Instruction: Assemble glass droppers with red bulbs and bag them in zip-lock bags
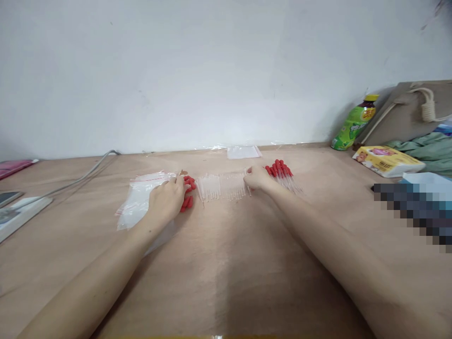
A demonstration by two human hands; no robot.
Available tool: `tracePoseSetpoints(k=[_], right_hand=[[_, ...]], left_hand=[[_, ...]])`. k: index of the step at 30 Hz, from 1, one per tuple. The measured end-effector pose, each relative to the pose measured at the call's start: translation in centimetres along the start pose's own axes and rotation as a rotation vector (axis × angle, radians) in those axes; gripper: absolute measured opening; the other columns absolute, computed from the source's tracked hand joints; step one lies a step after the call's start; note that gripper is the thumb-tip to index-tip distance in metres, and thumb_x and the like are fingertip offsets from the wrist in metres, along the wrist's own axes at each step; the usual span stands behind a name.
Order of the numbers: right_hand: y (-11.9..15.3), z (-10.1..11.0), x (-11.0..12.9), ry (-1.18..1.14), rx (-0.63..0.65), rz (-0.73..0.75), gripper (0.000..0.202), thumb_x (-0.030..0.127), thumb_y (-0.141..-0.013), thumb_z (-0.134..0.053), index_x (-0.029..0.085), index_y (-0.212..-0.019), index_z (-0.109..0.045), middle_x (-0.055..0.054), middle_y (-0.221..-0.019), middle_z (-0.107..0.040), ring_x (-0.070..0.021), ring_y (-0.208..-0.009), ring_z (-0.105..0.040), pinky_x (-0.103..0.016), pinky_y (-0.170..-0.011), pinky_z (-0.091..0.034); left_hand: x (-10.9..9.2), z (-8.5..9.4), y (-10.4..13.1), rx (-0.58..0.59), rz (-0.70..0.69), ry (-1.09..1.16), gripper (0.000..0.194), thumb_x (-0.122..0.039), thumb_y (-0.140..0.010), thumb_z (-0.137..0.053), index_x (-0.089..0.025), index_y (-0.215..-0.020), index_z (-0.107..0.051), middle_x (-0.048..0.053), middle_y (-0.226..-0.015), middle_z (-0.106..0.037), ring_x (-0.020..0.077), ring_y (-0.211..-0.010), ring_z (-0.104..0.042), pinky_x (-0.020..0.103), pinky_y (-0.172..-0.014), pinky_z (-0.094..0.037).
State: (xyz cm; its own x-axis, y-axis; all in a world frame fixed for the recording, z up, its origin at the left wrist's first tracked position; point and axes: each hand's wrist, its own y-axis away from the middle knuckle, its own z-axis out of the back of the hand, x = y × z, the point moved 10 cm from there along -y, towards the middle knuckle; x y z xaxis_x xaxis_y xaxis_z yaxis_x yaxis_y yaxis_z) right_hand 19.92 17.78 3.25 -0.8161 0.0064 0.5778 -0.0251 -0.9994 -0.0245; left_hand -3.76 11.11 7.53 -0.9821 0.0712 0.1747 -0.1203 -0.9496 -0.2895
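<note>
My left hand is closed at the left edge of a small group of red caps; what its fingers hold, if anything, is hidden. Between my hands lies a row of thin clear tubes side by side on the table. At the right end of that row, my right hand pinches a thin clear tube. Just beyond my right hand is a bundle of clear tubes with red caps. Clear plastic bags with red seal lines lie under and beside my left hand.
Against the wall is a flat clear bag. At the right are a green bottle, a yellow tissue pack, a bag and green cloth. A cable runs to a white power strip at the left.
</note>
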Motion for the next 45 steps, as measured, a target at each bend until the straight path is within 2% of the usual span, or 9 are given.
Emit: tracePoseSetpoints(k=[3,5,8,11,15,22,29,33,45], right_hand=[[1.8,1.6,0.0,-0.044,-0.060,0.130,0.017,0.018,-0.077,-0.049,0.014,-0.085,-0.064,-0.005,-0.074,-0.062,-0.0144,-0.067,-0.058,-0.023,-0.059,-0.042],[3.9,2.8,0.5,-0.102,-0.150,0.317,0.023,0.021,-0.082,-0.045,0.016,-0.095,-0.063,-0.006,-0.081,-0.061,-0.0144,-0.073,-0.056,-0.024,-0.063,-0.042],[8.2,3.4,1.2,-0.154,-0.228,0.649,0.026,0.023,-0.085,-0.044,0.016,-0.102,-0.063,-0.007,-0.082,-0.057,-0.0141,-0.073,-0.053,-0.026,-0.066,-0.042],[10.9,1.7,0.4,-0.187,-0.143,0.755,0.028,0.026,-0.088,-0.043,0.017,-0.105,-0.062,-0.004,-0.074,-0.053,-0.0119,-0.066,-0.051,-0.025,-0.063,-0.041],[12.3,0.6,0.3,-0.252,-0.112,0.772,0.026,0.027,-0.088,-0.044,0.016,-0.103,-0.062,-0.004,-0.077,-0.054,-0.0100,-0.063,-0.050,-0.023,-0.061,-0.042],[12.3,-0.3,1.3,-0.266,-0.087,0.821,0.026,0.027,-0.087,-0.046,0.019,-0.108,-0.060,-0.004,-0.081,-0.056,-0.0100,-0.066,-0.052,-0.022,-0.061,-0.043],[12.5,-0.6,1.4,-0.309,-0.044,0.830,0.028,0.023,-0.087,-0.046,0.019,-0.111,-0.060,-0.004,-0.080,-0.057,-0.0092,-0.065,-0.051,-0.021,-0.060,-0.043],[12.8,-0.4,1.6,-0.314,-0.039,0.848,0.030,0.021,-0.087,-0.044,0.020,-0.113,-0.059,-0.003,-0.079,-0.055,-0.0088,-0.063,-0.049,-0.021,-0.059,-0.042],[12.9,-1.5,1.8,-0.310,0.167,0.813,0.029,0.021,-0.087,-0.045,0.022,-0.110,-0.062,-0.002,-0.077,-0.057,-0.0091,-0.063,-0.050,-0.021,-0.059,-0.042]], left_hand=[[-2.0,1.0,0.6,-0.103,-0.116,0.353,0.021,-0.027,-0.087,-0.038,-0.015,-0.088,-0.055,0.010,-0.090,-0.063,0.0242,-0.083,-0.060,0.033,-0.069,-0.044],[-4.0,0.8,1.6,-0.098,-0.174,0.675,0.017,-0.025,-0.086,-0.043,-0.015,-0.090,-0.056,0.007,-0.085,-0.063,0.0202,-0.079,-0.061,0.031,-0.068,-0.046],[-7.7,-1.1,3.2,0.072,-0.218,1.121,0.024,-0.022,-0.084,-0.045,-0.014,-0.106,-0.051,0.006,-0.082,-0.063,0.0168,-0.075,-0.063,0.030,-0.069,-0.050],[-10.2,-2.6,4.4,0.188,-0.254,1.298,0.021,-0.021,-0.084,-0.046,-0.013,-0.102,-0.055,0.007,-0.090,-0.058,0.0153,-0.076,-0.063,0.031,-0.072,-0.051],[-10.6,-2.8,4.5,0.181,-0.300,1.281,0.022,-0.023,-0.085,-0.047,-0.013,-0.100,-0.059,0.008,-0.096,-0.053,0.0154,-0.081,-0.060,0.032,-0.075,-0.051],[-10.8,-2.3,4.6,0.160,-0.359,1.162,0.023,-0.022,-0.086,-0.046,-0.016,-0.103,-0.060,0.007,-0.094,-0.056,0.0164,-0.085,-0.055,0.030,-0.075,-0.047],[-11.0,-2.9,4.6,0.209,-0.314,1.183,0.022,-0.032,-0.085,-0.050,-0.016,-0.094,-0.061,0.003,-0.079,-0.060,0.0125,-0.067,-0.052,0.024,-0.061,-0.042],[-10.9,-3.2,4.7,0.224,-0.293,1.228,0.022,-0.032,-0.085,-0.050,-0.015,-0.094,-0.061,0.002,-0.077,-0.060,0.0120,-0.065,-0.052,0.023,-0.060,-0.042],[-11.3,-0.7,5.4,0.103,-0.461,1.116,0.014,-0.022,-0.086,-0.049,-0.017,-0.086,-0.062,0.003,-0.082,-0.063,0.0136,-0.077,-0.057,0.025,-0.070,-0.043]])
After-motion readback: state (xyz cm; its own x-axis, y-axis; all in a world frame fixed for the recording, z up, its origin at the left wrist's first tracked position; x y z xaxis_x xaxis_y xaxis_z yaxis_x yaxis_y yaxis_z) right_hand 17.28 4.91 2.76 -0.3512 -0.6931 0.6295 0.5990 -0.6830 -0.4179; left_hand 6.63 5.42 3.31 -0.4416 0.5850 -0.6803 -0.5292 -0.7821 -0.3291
